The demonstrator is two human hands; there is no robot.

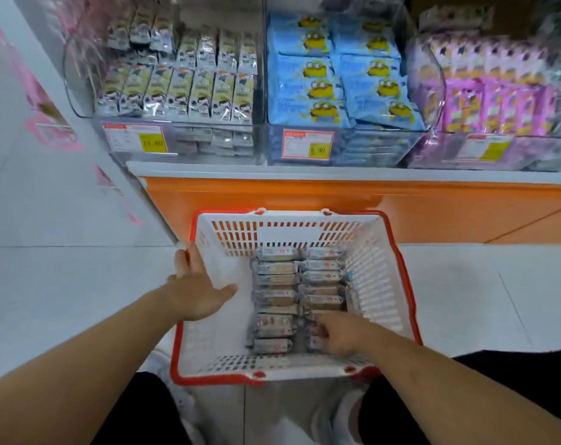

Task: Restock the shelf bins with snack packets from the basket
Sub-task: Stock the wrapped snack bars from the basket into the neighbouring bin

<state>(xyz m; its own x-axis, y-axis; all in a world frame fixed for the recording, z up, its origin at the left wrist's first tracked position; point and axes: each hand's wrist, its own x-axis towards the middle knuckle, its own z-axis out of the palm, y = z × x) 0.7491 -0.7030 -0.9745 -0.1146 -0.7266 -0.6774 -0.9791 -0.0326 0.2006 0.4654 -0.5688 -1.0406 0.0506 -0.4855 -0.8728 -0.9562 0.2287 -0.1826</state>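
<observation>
A white basket with an orange rim (398, 277) sits on the floor in front of the shelf. Inside lie several snack packets (276, 297) in two rows. My left hand (198, 290) rests flat on the basket's left rim with fingers apart, holding nothing. Reaching down into the basket, my right hand (340, 335) has its fingers curled on packets at the near right; whether it grips one is unclear. The left clear shelf bin (182, 146) holds the same kind of yellow-and-grey packets standing in rows.
A middle bin (343, 152) holds blue packets and a right bin (484, 152) holds pink and purple ones. All stand on a white shelf ledge (304, 171) above an orange base panel (401, 213). White floor tiles lie all around; my knees are below the basket.
</observation>
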